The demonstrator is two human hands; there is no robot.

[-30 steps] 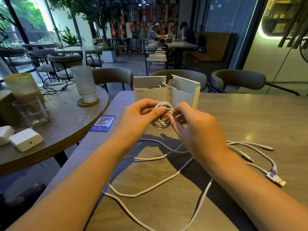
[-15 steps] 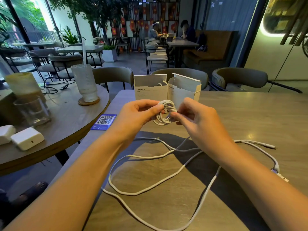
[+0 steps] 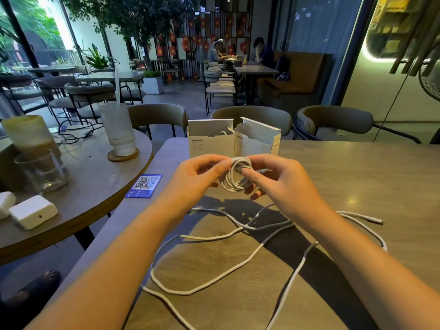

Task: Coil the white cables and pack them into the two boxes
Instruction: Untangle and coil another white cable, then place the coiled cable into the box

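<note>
A small coil [image 3: 238,176] of white cable is held above the table [image 3: 357,186], just in front of the 2 boxes. The coil is seen almost face-on, as a rough ring of several loops, slightly taller than wide, with its top tilted a little toward the boxes. It is pinched at its upper left by thumb and forefinger of the left hand [image 3: 198,179], whose other fingers are curled beneath. The right hand [image 3: 283,184] is closed on the coil's right side, with a fingertip laid through the ring and the remaining fingers curled under it.

From the coil, loose cable [image 3: 214,279] is trailed down onto the table, where it is spread in wide, irregular loops between the forearms, lying mostly left to right. A connector end [image 3: 376,221] is pointed to the right near the right forearm. The cable is smooth, round and matte white.

The left box [image 3: 210,145] and the right box [image 3: 257,144] are stood upright side by side, touching, with top flaps raised; a bit of white cable is visible inside the left box
</note>
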